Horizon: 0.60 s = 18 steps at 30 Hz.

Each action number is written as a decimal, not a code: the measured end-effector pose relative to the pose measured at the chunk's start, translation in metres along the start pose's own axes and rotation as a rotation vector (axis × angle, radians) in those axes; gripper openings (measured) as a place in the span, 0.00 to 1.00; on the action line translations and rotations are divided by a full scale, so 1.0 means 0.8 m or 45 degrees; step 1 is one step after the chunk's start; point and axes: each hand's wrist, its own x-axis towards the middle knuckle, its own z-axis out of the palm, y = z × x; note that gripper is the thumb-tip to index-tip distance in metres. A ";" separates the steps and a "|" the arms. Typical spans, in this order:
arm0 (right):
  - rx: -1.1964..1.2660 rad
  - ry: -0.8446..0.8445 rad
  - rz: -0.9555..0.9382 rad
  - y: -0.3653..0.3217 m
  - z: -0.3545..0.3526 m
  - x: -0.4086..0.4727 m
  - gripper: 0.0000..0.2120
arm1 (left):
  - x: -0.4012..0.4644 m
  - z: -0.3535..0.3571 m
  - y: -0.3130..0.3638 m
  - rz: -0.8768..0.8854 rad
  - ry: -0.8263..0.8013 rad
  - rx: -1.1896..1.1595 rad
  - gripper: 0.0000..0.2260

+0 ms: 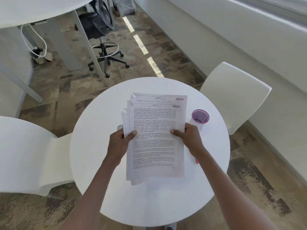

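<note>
Beside the held papers [154, 138], a purple cup [199, 117] stands near the right hand [189, 137]

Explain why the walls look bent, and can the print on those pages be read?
In the head view the wide lens bows the wall and the round table; sunlight stripes glare on the floor; the stack of papers, held by left hand and right hand, shows a purple logo clearly, its body text too soft to read.

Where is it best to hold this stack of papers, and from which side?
By the long edges near mid-height, coming in from both sides, as the left hand and right hand do, thumbs on top. The papers lie staggered at the top, so one hand alone might let them fan.
</note>
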 end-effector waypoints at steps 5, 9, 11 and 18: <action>-0.184 0.212 -0.216 -0.006 0.023 0.000 0.08 | -0.001 0.031 0.000 0.183 0.395 0.271 0.13; -0.116 0.290 -0.274 -0.002 0.026 -0.003 0.08 | -0.009 0.042 -0.008 0.261 0.491 0.293 0.23; -0.089 0.314 -0.212 0.011 0.024 -0.002 0.08 | -0.014 0.049 -0.017 0.227 0.477 0.307 0.21; -0.373 0.352 -0.017 0.057 0.017 0.007 0.11 | -0.024 0.054 -0.045 0.092 0.469 0.330 0.16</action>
